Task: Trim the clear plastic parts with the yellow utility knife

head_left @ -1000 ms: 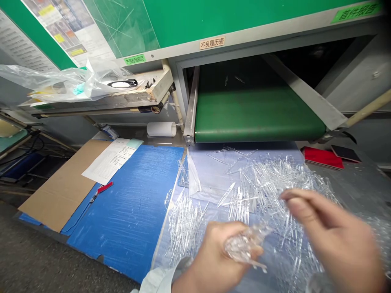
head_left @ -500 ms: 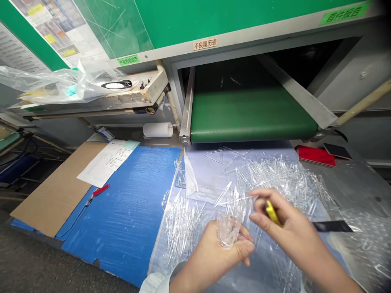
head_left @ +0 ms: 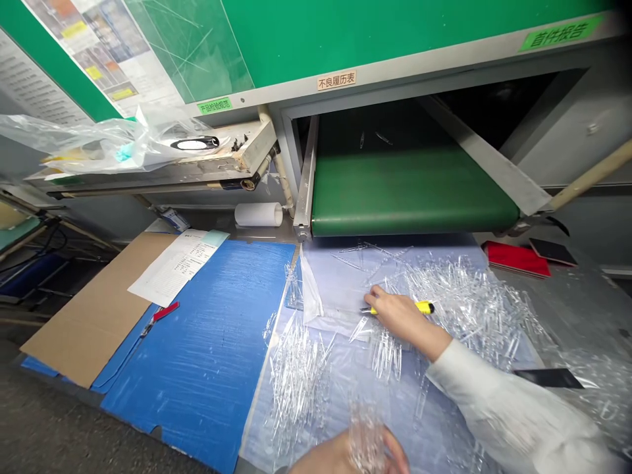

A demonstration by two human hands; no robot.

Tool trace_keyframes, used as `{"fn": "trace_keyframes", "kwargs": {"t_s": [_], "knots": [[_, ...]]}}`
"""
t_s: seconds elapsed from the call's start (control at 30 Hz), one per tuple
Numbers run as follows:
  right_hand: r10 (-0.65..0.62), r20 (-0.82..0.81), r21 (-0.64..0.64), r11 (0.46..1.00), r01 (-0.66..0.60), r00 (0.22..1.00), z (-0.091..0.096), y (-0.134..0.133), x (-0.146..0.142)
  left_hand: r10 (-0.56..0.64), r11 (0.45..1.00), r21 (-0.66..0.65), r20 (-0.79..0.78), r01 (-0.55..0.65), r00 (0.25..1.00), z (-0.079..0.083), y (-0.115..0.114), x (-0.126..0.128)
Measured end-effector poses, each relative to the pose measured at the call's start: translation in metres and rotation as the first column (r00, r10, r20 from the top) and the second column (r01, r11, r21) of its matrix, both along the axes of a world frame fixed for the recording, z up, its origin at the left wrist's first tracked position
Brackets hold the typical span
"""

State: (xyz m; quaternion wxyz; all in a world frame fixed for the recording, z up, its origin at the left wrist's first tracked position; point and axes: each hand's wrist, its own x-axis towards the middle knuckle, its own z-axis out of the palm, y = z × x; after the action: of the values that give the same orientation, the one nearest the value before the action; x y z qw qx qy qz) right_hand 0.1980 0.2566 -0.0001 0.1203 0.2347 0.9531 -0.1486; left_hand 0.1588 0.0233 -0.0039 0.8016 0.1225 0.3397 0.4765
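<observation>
My left hand [head_left: 345, 455] sits at the bottom edge, closed around a bundle of clear plastic pieces [head_left: 364, 438]. My right hand [head_left: 395, 315] reaches forward in a white sleeve and grips a yellow tool [head_left: 422, 307], its tip resting on the clear sheet [head_left: 336, 289]. Many clear pointed plastic pieces [head_left: 474, 303] lie heaped to the right of this hand, and another loose group [head_left: 296, 368] lies to its left.
A green conveyor belt [head_left: 409, 191] ends just behind the pile. Blue corrugated board [head_left: 207, 342], cardboard [head_left: 93, 309], a printed form [head_left: 178, 263] and a red-handled tool [head_left: 162, 313] lie at left. A red pad [head_left: 516, 258], a white roll [head_left: 257, 214] and a dark strip [head_left: 546, 377] lie around.
My right hand took up the yellow tool and moved forward and left onto the clear sheet. My left hand with its bundle dropped toward the bottom edge.
</observation>
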Motion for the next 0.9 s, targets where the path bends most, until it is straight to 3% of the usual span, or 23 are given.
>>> {"fn": "trace_keyframes", "kwargs": {"t_s": [0.1, 0.2, 0.27, 0.37, 0.43, 0.57, 0.7, 0.77, 0.8, 0.83, 0.9], "knots": [[0.084, 0.068, 0.007, 0.996, -0.084, 0.994, -0.004, 0.011, -0.008, 0.192, 0.978, -0.101, 0.118, -0.180, 0.974, 0.002, 0.000, -0.002], [0.123, 0.099, -0.001, 0.992, -0.124, 0.987, 0.002, 0.020, -0.006, 0.346, 0.932, -0.142, 0.061, -0.335, 0.936, 0.007, 0.007, -0.008], [0.100, 0.109, -0.004, 0.995, -0.100, 0.989, 0.009, 0.021, -0.002, 0.414, 0.895, -0.107, -0.163, -0.433, 0.896, 0.014, 0.015, -0.014], [-0.028, 0.079, 0.000, 1.000, 0.028, 0.996, 0.024, 0.012, 0.012, 0.424, 0.859, 0.002, -0.565, -0.512, 0.708, 0.024, 0.031, -0.024], [-0.146, 0.033, -0.024, 0.989, 0.147, 0.989, 0.035, 0.001, 0.024, 0.425, 0.850, 0.049, -0.651, -0.524, 0.629, 0.028, 0.044, -0.028], [-0.311, -0.054, -0.190, 0.936, 0.296, 0.949, 0.054, -0.031, 0.048, 0.449, 0.857, 0.104, -0.629, -0.504, 0.634, 0.030, 0.067, -0.021], [-0.349, -0.089, -0.439, 0.855, 0.278, 0.933, 0.062, -0.065, 0.058, 0.525, 0.825, 0.144, -0.551, -0.546, 0.649, 0.035, 0.079, -0.012], [-0.335, -0.101, -0.585, 0.781, 0.216, 0.937, 0.063, -0.079, 0.061, 0.576, 0.789, 0.158, -0.526, -0.593, 0.626, 0.042, 0.079, -0.012], [-0.340, -0.107, -0.672, 0.718, 0.184, 0.934, 0.063, -0.084, 0.062, 0.586, 0.781, 0.161, -0.521, -0.603, 0.621, 0.045, 0.079, -0.013], [-0.359, -0.109, -0.759, 0.632, 0.156, 0.927, 0.062, -0.088, 0.063, 0.586, 0.782, 0.160, -0.520, -0.603, 0.622, 0.049, 0.079, -0.015], [-0.438, -0.061, -0.905, 0.403, 0.135, 0.897, 0.061, -0.094, 0.066, 0.570, 0.794, 0.151, -0.525, -0.589, 0.632, 0.055, 0.077, -0.017]]}}
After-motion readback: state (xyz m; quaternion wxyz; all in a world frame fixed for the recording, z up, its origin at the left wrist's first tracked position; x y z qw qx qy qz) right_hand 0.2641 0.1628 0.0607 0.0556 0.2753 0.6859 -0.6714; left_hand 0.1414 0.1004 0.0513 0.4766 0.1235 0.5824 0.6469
